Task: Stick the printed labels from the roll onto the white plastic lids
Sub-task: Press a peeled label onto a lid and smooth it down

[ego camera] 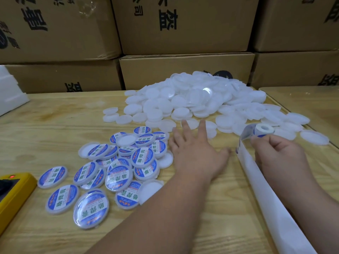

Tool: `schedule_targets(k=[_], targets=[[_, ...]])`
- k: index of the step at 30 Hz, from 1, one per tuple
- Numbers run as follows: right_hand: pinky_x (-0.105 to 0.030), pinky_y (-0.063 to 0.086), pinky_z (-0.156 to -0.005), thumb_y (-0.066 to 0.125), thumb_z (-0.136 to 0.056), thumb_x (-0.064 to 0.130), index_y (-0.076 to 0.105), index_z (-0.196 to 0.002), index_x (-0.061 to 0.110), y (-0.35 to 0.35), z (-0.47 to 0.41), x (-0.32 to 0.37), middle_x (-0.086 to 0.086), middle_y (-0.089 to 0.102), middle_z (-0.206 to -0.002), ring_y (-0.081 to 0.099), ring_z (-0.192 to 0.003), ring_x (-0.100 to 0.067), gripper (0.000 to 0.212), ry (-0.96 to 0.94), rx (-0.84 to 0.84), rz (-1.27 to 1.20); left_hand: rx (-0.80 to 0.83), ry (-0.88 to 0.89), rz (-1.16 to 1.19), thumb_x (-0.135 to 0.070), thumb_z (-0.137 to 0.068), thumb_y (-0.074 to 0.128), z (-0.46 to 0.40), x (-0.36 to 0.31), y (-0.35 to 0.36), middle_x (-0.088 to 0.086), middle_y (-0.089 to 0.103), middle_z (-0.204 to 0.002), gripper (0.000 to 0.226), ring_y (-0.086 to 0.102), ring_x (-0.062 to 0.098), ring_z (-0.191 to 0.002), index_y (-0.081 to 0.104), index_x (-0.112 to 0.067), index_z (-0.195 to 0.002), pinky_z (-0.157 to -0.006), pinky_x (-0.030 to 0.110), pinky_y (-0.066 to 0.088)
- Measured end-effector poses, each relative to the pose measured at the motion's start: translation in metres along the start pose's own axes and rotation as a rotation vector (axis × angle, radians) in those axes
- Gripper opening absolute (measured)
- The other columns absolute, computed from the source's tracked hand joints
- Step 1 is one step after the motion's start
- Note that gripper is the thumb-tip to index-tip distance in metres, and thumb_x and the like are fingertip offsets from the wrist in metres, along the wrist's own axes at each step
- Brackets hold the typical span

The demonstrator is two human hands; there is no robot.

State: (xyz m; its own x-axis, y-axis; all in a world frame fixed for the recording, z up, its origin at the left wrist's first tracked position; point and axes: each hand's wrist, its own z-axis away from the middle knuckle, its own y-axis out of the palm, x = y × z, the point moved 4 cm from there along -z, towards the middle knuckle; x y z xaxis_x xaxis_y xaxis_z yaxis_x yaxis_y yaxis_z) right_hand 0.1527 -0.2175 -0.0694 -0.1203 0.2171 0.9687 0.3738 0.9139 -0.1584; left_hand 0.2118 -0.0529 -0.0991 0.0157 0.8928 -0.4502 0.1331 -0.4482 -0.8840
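A big heap of plain white plastic lids (192,99) covers the far middle and right of the wooden table (55,121). Lids bearing blue printed labels (117,167) lie in a loose pile at the near left. My left hand (194,151) stretches flat over the table with fingers spread, fingertips at the near edge of the white heap, holding nothing. My right hand (275,153) grips the label roll (260,130). A long white backing strip (271,195) trails from the roll toward me.
Stacked cardboard boxes (183,43) wall off the back of the table. A yellow device (14,191) with a red light sits at the near left edge. A white plastic object (11,96) stands at the far left. A second table (302,96) adjoins on the right.
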Motion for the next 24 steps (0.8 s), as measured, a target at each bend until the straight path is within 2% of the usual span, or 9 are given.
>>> schedule_targets(k=[6,11,15,19,24], targets=[[-0.024,0.031,-0.044,0.065,-0.091,0.024,0.041,-0.054,0.014,0.001,-0.006,-0.005,-0.003,0.036,-0.053,0.032,-0.049,-0.014,0.046,-0.003,-0.017,-0.003,-0.003,-0.069,-0.062,-0.096,-0.061,0.043,-0.041,-0.004,0.003,0.006,-0.026,-0.166,0.12,-0.019,0.046,-0.15,-0.018,-0.048,-0.152,-0.106,0.076,-0.011],[-0.027,0.031,-0.05,0.065,-0.088,0.025,0.043,-0.054,0.017,0.002,-0.01,-0.008,-0.002,0.037,-0.055,0.034,-0.052,-0.015,0.042,0.012,-0.006,-0.009,0.013,-0.088,-0.12,-0.105,-0.048,0.034,-0.067,-0.011,0.007,0.001,-0.031,-0.164,0.126,-0.02,0.048,-0.15,-0.023,-0.054,-0.148,-0.096,0.082,-0.011],[-0.027,0.03,-0.05,0.066,-0.089,0.025,0.042,-0.055,0.015,0.003,-0.01,-0.008,-0.001,0.037,-0.054,0.033,-0.05,-0.014,0.043,0.005,0.008,-0.01,0.028,-0.088,-0.123,-0.105,-0.044,0.034,-0.081,-0.015,0.008,-0.001,-0.027,-0.166,0.126,-0.015,0.049,-0.15,-0.019,-0.057,-0.148,-0.097,0.082,-0.006],[-0.026,0.032,-0.047,0.066,-0.09,0.024,0.045,-0.052,0.019,0.004,-0.01,-0.007,0.003,0.037,-0.05,0.034,-0.048,-0.012,0.044,-0.015,0.008,-0.009,0.031,0.066,-0.146,-0.102,-0.048,0.035,-0.094,-0.026,0.009,-0.009,-0.025,-0.166,0.111,-0.012,0.043,-0.152,-0.01,-0.067,-0.143,-0.102,0.08,0.01],[-0.018,0.027,-0.042,0.065,-0.09,0.019,0.04,-0.049,0.02,0.004,-0.013,-0.007,0.011,0.031,-0.047,0.029,-0.046,-0.007,0.048,-0.065,0.008,0.015,0.121,0.283,-0.197,-0.095,-0.058,0.022,-0.104,-0.034,0.017,-0.018,-0.012,-0.167,0.088,-0.012,0.033,-0.155,0.013,-0.071,-0.142,-0.11,0.076,0.011]])
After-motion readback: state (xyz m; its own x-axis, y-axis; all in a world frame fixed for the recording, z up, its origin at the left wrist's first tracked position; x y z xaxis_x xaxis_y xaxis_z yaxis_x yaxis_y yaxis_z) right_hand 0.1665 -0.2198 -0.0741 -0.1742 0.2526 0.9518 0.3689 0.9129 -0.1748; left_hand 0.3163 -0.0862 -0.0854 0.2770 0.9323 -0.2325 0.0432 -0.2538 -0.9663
